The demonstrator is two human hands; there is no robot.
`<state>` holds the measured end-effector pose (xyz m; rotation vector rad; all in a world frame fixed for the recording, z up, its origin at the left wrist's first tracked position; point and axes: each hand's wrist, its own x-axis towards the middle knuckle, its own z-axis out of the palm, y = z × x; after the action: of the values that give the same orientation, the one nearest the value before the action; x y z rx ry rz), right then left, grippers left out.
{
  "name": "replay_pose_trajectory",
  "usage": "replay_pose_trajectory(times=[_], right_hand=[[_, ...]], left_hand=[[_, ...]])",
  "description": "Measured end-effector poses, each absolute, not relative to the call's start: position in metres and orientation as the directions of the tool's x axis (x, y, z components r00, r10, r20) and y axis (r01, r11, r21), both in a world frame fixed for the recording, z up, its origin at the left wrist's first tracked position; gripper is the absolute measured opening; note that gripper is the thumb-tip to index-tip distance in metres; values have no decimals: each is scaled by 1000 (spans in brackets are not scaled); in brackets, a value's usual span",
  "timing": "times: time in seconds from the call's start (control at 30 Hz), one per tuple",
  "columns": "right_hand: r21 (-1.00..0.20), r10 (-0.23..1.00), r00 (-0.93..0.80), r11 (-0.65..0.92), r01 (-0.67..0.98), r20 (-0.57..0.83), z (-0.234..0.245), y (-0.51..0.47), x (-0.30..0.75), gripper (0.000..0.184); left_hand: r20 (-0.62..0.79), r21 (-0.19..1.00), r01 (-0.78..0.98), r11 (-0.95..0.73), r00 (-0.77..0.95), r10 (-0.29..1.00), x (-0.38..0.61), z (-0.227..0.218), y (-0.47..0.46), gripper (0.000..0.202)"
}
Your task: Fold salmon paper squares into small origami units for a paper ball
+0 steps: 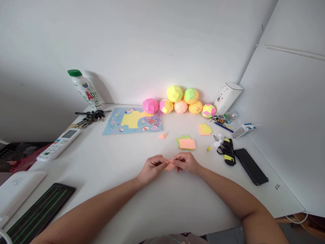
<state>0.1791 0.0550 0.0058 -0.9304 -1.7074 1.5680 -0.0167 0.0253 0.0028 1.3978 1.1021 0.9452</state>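
An orange paper piece (169,166) is pinched between my two hands above the front middle of the table. My left hand (154,167) grips its left side between thumb and fingers. On the other side, my right hand (186,162) holds the paper by its upper right edge. Fingers cover much of the piece, so its exact folds are hidden. Just beyond my hands lies a small folded orange piece (163,136). A stack of orange and green paper squares (187,144) sits past my right hand, with yellow and orange squares (205,128) farther back.
Several faceted paper balls (174,94) are piled against the wall, near a blue picture sheet (108,127). Scissors (220,149), a box cutter (229,156) and a black phone (251,166) lie at right. At left are a bottle (87,91), keys (92,117) and a remote (59,144).
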Motion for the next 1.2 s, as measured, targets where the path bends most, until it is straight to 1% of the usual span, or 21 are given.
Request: replay_pose_trajectory(times=[0.2, 0.37, 0.47, 0.63, 0.77, 0.9, 1.03, 1.13, 1.2], right_hand=[[-995, 839, -544, 27, 94, -29, 1, 55, 179, 25], [-987, 830, -558, 82, 138, -9, -2, 54, 179, 26], [-988, 836, -548, 74, 133, -11, -1, 53, 178, 26], [-988, 816, -577, 73, 139, -21, 2, 53, 177, 26], [-987, 812, -583, 75, 145, -24, 1, 53, 177, 28], [-991, 826, -561, 20, 130, -57, -1, 54, 178, 26], [-996, 836, -542, -50, 74, -82, -2, 58, 179, 25], [-997, 848, -524, -72, 42, -84, -3, 60, 180, 25], [-997, 849, -522, -72, 34, -79, -3, 60, 180, 25]], left_hand=[[1, 990, 138, -40, 277, 961, -16, 5, 25, 23], [-68, 986, 167, 23, 273, 960, -13, 3, 26, 19], [-89, 984, 175, 41, 278, 956, -12, 4, 26, 19], [-74, 973, 231, 5, 292, 954, -10, 7, 24, 19], [-60, 973, 231, -10, 294, 954, -9, 6, 24, 17], [-85, 985, 166, 46, 238, 968, -10, 7, 24, 14], [-128, 992, 48, 121, 179, 976, -13, 8, 25, 15], [-167, 983, -48, 174, 131, 977, -15, 7, 26, 16], [-164, 980, -84, 178, 157, 974, -16, 7, 27, 16]])
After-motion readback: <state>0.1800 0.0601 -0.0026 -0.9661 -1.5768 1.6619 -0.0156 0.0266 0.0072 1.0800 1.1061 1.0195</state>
